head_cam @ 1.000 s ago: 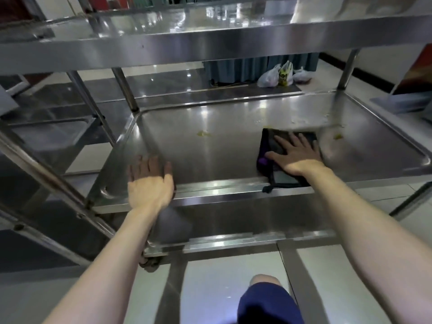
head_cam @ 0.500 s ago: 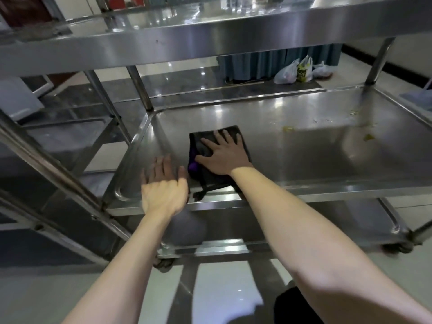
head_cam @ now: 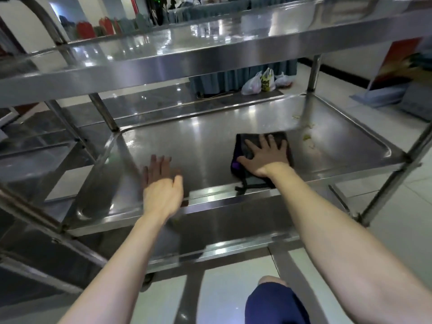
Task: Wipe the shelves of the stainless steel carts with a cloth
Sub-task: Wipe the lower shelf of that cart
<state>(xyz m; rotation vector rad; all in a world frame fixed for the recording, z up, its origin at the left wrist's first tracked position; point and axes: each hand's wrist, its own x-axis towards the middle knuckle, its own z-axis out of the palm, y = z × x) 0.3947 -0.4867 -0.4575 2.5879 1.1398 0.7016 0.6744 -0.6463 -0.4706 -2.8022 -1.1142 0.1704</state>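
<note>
A dark folded cloth [head_cam: 253, 181] with a purple patch lies on the middle shelf [head_cam: 210, 141] of the stainless steel cart, right of centre. My right hand [head_cam: 264, 155] presses flat on the cloth with fingers spread. My left hand [head_cam: 161, 185] rests flat on the shelf near its front rim, fingers straight, holding nothing. Yellowish crumbs [head_cam: 307, 137] sit on the shelf just right of the cloth, towards the back right corner.
The cart's top shelf [head_cam: 187, 59] hangs over the middle one; a lower shelf [head_cam: 233, 232] lies beneath. A second steel cart [head_cam: 35, 146] stands at the left. Plastic bags [head_cam: 264, 81] lie on the floor behind. My knee [head_cam: 273, 298] is below the cart.
My right hand has slid the cloth from the shelf's left part, beside my left hand, to the right towards the crumbs. My left hand has stayed at the front rim.
</note>
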